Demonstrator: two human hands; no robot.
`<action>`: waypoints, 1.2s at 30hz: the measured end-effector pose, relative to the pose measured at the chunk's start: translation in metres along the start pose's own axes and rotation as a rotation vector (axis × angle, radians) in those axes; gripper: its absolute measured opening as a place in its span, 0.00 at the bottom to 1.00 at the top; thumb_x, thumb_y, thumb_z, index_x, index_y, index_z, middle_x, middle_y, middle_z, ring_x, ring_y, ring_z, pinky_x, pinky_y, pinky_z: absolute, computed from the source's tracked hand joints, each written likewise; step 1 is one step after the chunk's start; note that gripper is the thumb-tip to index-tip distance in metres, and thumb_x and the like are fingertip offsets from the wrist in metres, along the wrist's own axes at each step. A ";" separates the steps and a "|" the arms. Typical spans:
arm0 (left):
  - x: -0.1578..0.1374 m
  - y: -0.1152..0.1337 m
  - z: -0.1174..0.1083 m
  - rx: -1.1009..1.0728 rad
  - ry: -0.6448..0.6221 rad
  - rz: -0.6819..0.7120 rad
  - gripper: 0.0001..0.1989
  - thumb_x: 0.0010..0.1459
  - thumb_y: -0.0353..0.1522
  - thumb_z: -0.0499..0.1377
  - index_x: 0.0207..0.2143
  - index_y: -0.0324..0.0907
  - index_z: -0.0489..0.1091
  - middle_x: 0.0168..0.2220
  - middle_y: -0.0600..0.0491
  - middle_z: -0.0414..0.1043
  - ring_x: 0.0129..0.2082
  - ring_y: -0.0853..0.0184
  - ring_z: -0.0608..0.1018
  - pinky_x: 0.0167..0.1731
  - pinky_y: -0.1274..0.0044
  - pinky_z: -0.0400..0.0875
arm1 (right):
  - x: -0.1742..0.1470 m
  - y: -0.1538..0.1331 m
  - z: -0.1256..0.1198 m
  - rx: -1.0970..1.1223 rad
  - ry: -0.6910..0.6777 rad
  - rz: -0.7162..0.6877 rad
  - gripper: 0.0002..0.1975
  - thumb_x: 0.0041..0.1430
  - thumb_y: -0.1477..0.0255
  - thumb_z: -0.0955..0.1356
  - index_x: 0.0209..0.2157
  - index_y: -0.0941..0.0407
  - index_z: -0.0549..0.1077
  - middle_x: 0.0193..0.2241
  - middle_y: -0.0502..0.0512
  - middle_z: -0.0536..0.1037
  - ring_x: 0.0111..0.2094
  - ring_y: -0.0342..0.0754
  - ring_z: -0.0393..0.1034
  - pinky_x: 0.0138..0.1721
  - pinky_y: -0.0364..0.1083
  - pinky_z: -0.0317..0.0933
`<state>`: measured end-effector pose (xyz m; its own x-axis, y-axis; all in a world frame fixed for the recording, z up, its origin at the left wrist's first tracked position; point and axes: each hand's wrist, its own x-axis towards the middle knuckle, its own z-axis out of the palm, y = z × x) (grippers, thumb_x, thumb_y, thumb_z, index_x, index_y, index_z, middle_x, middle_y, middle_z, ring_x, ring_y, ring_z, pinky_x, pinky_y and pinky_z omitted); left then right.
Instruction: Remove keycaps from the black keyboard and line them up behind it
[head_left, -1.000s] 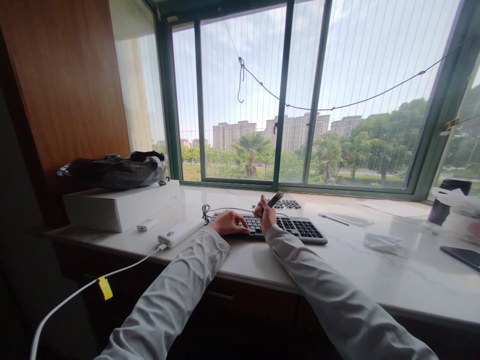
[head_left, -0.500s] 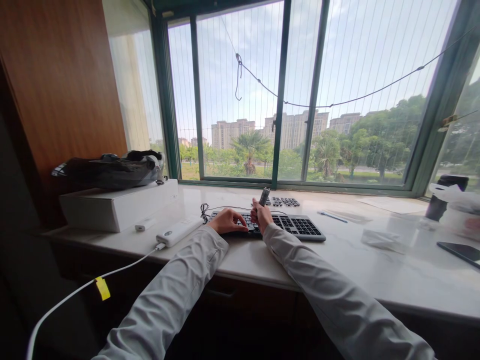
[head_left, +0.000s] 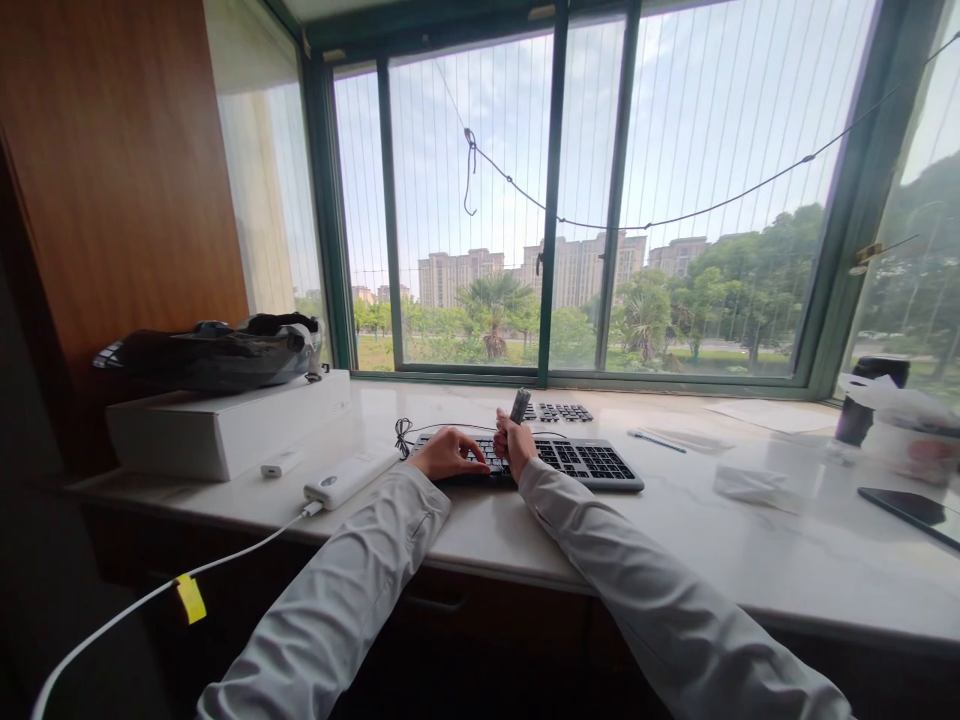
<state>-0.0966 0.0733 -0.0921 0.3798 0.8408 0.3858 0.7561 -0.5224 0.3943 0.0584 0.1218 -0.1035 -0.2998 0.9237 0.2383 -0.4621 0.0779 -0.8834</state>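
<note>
A black keyboard (head_left: 600, 462) with a grey edge lies on the white marble-look counter. My left hand (head_left: 446, 455) rests over its left part, thumb and fingers bent together at the keys near the front edge. Whatever they pinch is too small to make out. Over the middle of the keyboard, my right hand (head_left: 514, 442) is wrapped round a short dark stick-like tool (head_left: 520, 404), whose upper end points up; its lower end is hidden by the hand. Behind the keyboard, several loose black keycaps (head_left: 564, 412) lie in rows.
Left of the keyboard are a white power bank (head_left: 349, 478) with a cable (head_left: 225, 553), a small white adapter (head_left: 280, 464) and a white box (head_left: 225, 425) bearing a dark bag (head_left: 210, 355). To the right lie a pen (head_left: 658, 441), clear plastic (head_left: 754, 485) and a phone (head_left: 911, 510).
The view has shifted slightly, so everything sits a little lower and further left. Both hands keep about the same place on the keyboard, and the right still holds the dark tool.
</note>
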 end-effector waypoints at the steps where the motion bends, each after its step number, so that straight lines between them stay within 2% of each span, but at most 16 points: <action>1: 0.000 0.000 0.000 -0.002 -0.001 -0.002 0.23 0.46 0.51 0.64 0.33 0.41 0.80 0.16 0.59 0.58 0.19 0.75 0.59 0.22 0.80 0.50 | 0.001 0.001 0.000 0.003 0.006 0.004 0.24 0.51 0.57 0.70 0.19 0.53 0.52 0.12 0.39 0.48 0.13 0.36 0.41 0.14 0.40 0.39; 7: -0.001 0.003 0.000 0.006 0.012 -0.011 0.21 0.46 0.49 0.64 0.31 0.41 0.80 0.16 0.59 0.57 0.19 0.75 0.58 0.22 0.80 0.50 | 0.005 0.003 -0.003 0.002 0.034 -0.020 0.22 0.51 0.58 0.70 0.20 0.53 0.53 0.12 0.40 0.49 0.14 0.36 0.42 0.15 0.40 0.40; 16: -0.003 0.011 -0.003 0.005 0.011 -0.033 0.22 0.45 0.50 0.64 0.31 0.41 0.81 0.16 0.58 0.61 0.19 0.75 0.59 0.22 0.80 0.52 | 0.005 0.002 -0.004 0.092 0.066 0.054 0.23 0.52 0.59 0.69 0.19 0.53 0.53 0.13 0.40 0.48 0.14 0.36 0.41 0.15 0.41 0.39; 20: -0.003 0.011 -0.004 0.014 0.013 -0.036 0.22 0.45 0.50 0.64 0.31 0.41 0.81 0.16 0.59 0.59 0.19 0.75 0.58 0.23 0.80 0.52 | 0.006 0.003 -0.004 0.088 0.067 0.060 0.22 0.51 0.58 0.70 0.19 0.53 0.55 0.13 0.40 0.50 0.14 0.37 0.43 0.15 0.40 0.41; 26: -0.003 0.011 -0.003 0.002 0.007 -0.030 0.20 0.46 0.48 0.65 0.31 0.42 0.81 0.17 0.58 0.63 0.19 0.75 0.60 0.23 0.80 0.53 | 0.006 0.003 -0.004 0.053 0.070 0.015 0.21 0.50 0.58 0.71 0.20 0.54 0.57 0.13 0.41 0.54 0.15 0.38 0.49 0.16 0.41 0.47; 36: -0.003 0.008 -0.003 0.020 0.027 -0.041 0.20 0.45 0.49 0.65 0.31 0.42 0.81 0.17 0.58 0.63 0.20 0.74 0.61 0.23 0.80 0.54 | 0.007 0.003 -0.004 0.029 0.084 0.000 0.20 0.50 0.58 0.70 0.20 0.54 0.58 0.14 0.42 0.55 0.16 0.38 0.49 0.17 0.41 0.47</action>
<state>-0.0938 0.0663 -0.0874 0.3337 0.8574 0.3917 0.7816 -0.4840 0.3935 0.0585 0.1294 -0.1057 -0.2294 0.9521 0.2024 -0.4863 0.0680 -0.8711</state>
